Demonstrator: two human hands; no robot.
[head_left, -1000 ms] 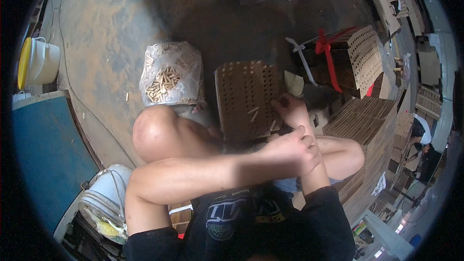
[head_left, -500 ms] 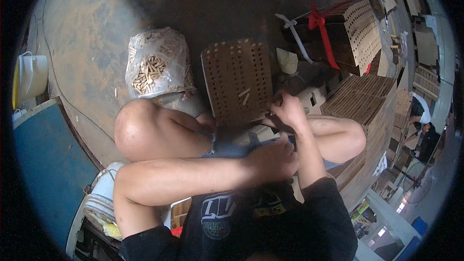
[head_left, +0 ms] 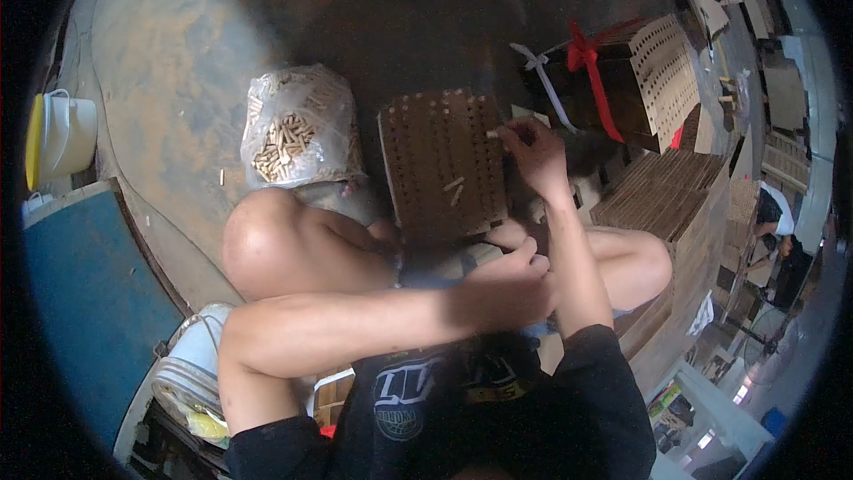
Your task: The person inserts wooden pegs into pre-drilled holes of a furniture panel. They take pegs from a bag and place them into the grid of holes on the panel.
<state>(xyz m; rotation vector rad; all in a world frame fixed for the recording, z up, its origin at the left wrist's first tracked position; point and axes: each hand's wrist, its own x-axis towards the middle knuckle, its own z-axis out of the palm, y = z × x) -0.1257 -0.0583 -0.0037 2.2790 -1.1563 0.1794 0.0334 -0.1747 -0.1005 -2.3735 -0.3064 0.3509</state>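
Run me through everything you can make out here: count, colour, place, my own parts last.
Holed board: one, brown, centre.
Loose pegs: at least two, pale, on the board; one on the floor, left.
Clear bag: one, many pale pegs inside, left.
Tied bundle: one, brown, red and white ties, upper right.
Stacked boards: many, brown, right.
Buckets: two, pale, left.
Panel: one, blue, left.
Co-worker: one, white top, far right.
Legs: two, bare, lower half.
Left hand: one, below the board, grip unclear.
Right hand: one, beside the board, holding a peg.
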